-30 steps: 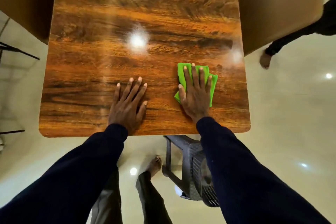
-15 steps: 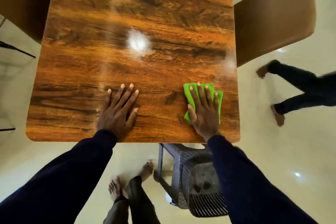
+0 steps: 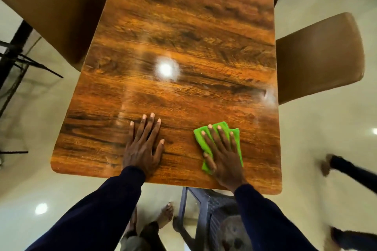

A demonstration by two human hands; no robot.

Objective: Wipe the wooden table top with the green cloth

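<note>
Left hand [image 3: 142, 149] lies flat on the wooden bench [image 3: 183, 36] near its front edge, fingers [image 3: 152, 126] straight and slightly spread, holding nothing. Right hand [image 3: 223, 159] presses flat on the green cloth [image 3: 198, 137], fingers [image 3: 221, 136] straight and apart, not curled round it. The cloth lies on the bench toward the front right corner; the hand covers its middle, so only its edges show. A dark plastic chair [image 3: 204, 210] under the front edge is partly hidden by the right sleeve. A person's legs [image 3: 346, 173] at right are blurred.
</note>
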